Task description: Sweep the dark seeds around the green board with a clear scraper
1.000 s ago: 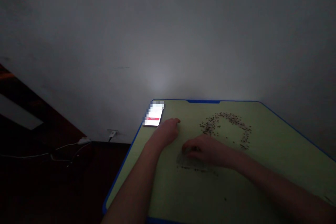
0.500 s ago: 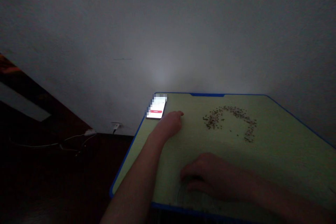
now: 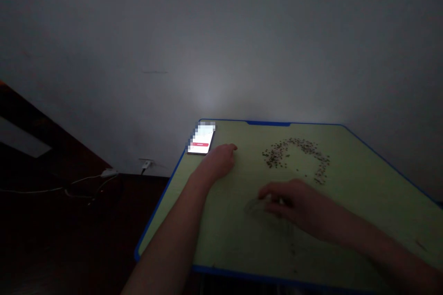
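Observation:
My left hand rests on the pale green tabletop, beside a lit phone. One finger points right and the others bend beneath the palm; nothing shows in that hand. My right hand is closed around a clear, see-through container, tilted over the near middle of the table. Blur and the faint outline hide its exact shape. Beyond this hand, many small dark seed-like bits lie scattered in a curved band. A few dark specks lie near the front edge, below the container.
A blue rim borders the table, whose far edge stands near a grey wall. Low on the wall, left of the table, is a plug with white cables running along the dark floor. The room is dim.
My right hand has moved up and away from the front edge, bringing the clear container with it. My left hand stays beside the phone. The whole view has shifted slightly.

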The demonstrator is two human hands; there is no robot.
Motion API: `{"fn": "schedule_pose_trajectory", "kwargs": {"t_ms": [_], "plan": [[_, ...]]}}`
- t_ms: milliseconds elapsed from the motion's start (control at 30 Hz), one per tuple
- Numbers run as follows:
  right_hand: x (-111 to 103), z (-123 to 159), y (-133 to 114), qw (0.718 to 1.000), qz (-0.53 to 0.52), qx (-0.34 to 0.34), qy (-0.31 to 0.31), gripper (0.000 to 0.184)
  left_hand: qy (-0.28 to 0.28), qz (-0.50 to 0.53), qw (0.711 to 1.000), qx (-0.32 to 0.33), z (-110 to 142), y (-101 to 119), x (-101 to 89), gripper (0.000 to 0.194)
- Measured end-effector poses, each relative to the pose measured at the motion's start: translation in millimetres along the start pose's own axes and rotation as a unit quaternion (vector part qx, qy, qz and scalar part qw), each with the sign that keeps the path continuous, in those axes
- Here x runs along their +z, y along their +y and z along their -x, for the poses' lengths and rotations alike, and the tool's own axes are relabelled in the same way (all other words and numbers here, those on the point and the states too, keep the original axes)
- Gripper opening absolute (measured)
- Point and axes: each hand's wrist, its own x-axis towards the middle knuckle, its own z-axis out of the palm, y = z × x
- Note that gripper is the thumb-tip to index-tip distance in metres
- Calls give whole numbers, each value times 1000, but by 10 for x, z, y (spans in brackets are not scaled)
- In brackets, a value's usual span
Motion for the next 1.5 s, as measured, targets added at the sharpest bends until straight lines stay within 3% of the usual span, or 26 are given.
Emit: {"fn": "schedule_pose_trajectory", "kwargs": {"t_ms": [67, 133, 267, 433, 600, 767, 1067, 1200, 1500], "plan": [[-126, 70, 259, 997, 8, 58, 42, 24, -4, 1, 1000, -1, -3, 3, -5, 38], [-202, 139, 488, 996, 9, 83, 44, 27, -10, 1, 1000, -5, -7, 7, -12, 38], [-195, 163, 650, 998, 8, 58, 31, 26, -8, 1, 1000, -2, -13, 15, -22, 38], [-98, 75, 452, 999, 3, 24, 24, 25, -4, -4, 1000, -1, -26, 3, -2, 39], [-4, 193, 338, 999, -48, 3, -7, 26, -6, -9, 1000, 1, -35, -21, 31, 39], [109, 421, 336, 998, -40, 39, 13, 26, -4, -11, 1000, 3, -23, -12, 28, 39], [458, 716, 188, 981, 26, 156, 112, 32, -5, -13, 1000, 7, -11, 24, 3, 38], [572, 667, 107, 980, 40, 146, 127, 33, -7, -9, 1000, 8, -5, 27, 7, 38], [571, 390, -34, 994, 36, 68, 76, 29, -13, -15, 1000, 2, 8, 41, -3, 37]]}}
